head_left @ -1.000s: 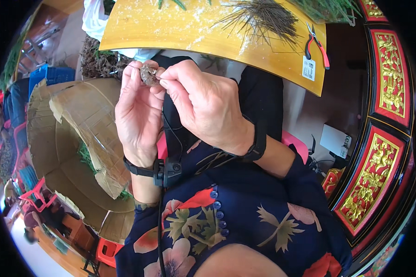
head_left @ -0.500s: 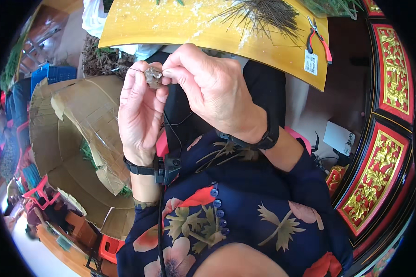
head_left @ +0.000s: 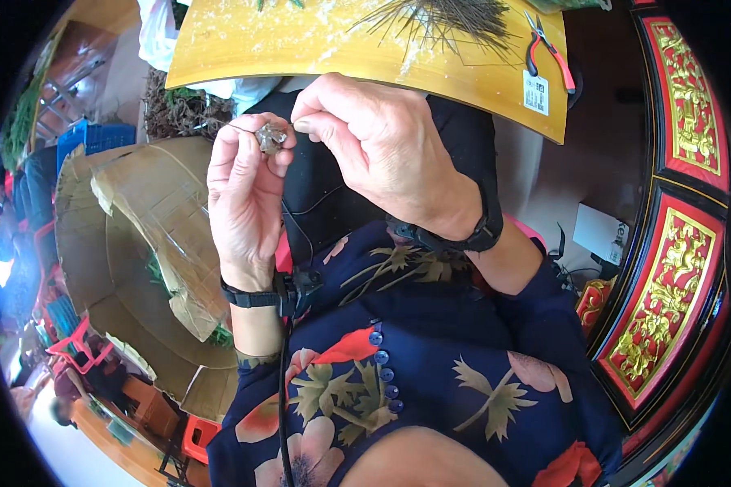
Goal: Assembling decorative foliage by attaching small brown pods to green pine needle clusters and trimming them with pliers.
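My left hand (head_left: 246, 191) pinches a small, shiny grey-brown lump (head_left: 270, 138) between thumb and fingers, over my lap near the table edge. The lump looks wrapped or coated in something glossy; its kind cannot be made out. Just right of it, my right hand (head_left: 382, 146) is closed in a pinch, thumb against forefinger, with a small gap between it and the lump. Whatever those fingertips hold is too small to see. On the yellow table (head_left: 300, 61) beyond lie a bundle of thin dark wires or stems (head_left: 455, 20) and red-and-black pliers (head_left: 547, 53).
A torn cardboard box (head_left: 114, 243) with green sprigs stands at my left, below a brown root-like heap (head_left: 183, 109) and a blue crate (head_left: 105, 138). White crumbs are strewn over the table. Carved red-and-gold panels (head_left: 666, 300) line the right. A person (head_left: 65, 390) is far off at lower left.
My right fingertips have pulled away to the right from the lump, which they were touching before. The lump stays in my left hand, slightly turned. The view has shifted a little.
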Demonstrator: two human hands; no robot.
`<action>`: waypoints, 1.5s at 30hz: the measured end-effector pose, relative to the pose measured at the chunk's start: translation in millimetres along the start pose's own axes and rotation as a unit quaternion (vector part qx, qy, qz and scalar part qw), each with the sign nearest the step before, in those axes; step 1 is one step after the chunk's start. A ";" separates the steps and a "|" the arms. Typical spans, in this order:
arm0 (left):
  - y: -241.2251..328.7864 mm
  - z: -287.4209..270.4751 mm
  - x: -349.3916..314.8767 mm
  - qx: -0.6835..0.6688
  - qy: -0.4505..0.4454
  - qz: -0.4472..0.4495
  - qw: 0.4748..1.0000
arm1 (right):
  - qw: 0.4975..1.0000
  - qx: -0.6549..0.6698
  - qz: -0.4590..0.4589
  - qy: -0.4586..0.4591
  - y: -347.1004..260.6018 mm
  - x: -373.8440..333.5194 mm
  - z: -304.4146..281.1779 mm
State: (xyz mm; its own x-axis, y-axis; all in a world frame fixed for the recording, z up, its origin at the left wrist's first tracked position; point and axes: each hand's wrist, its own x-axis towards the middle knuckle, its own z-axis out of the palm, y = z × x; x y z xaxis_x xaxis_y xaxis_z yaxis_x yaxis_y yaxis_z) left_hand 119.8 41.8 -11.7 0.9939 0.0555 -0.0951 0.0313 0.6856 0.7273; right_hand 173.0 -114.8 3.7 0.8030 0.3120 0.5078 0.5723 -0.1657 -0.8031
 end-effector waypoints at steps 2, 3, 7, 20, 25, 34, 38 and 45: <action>-3.8 0.2 -1.3 0.012 0.000 0.004 1.000 | 1.000 -0.017 0.004 -0.010 -0.7 -2.5 -1.8; -6.4 0.9 -1.8 0.024 0.005 0.014 1.000 | 1.000 -0.025 0.005 -0.015 -1.0 -3.7 -2.1; -11.3 4.1 -5.5 0.034 0.020 0.028 0.999 | 0.999 -0.021 0.024 -0.021 -0.1 -7.7 -0.8; 1.1 5.0 -6.2 -0.015 -0.020 -0.055 0.998 | 0.998 -0.014 -0.019 -0.058 8.1 -1.1 -11.5; 12.6 -8.3 -2.4 -0.022 -0.101 -0.121 0.987 | 0.988 -0.037 -0.093 -0.118 6.0 12.6 -21.8; 13.9 -6.9 1.1 0.037 -0.036 -0.078 0.996 | 0.963 0.153 0.204 -0.090 8.9 -1.6 -8.8; 9.5 -1.6 1.6 0.027 0.010 -0.086 0.996 | 0.921 0.284 0.255 -0.078 11.2 0.4 8.4; 4.5 7.7 1.3 0.039 0.085 -0.058 0.994 | 0.926 0.251 0.256 -0.116 8.9 11.1 12.9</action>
State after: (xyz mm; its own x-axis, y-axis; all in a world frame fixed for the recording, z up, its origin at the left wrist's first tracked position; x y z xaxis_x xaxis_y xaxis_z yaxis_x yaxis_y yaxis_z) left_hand 122.1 39.3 -3.4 0.9513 0.1055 -0.2896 0.1590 0.6367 0.7545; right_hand 184.9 -100.8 -1.9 0.8571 0.5149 -0.0128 -0.0695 0.0911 -0.9934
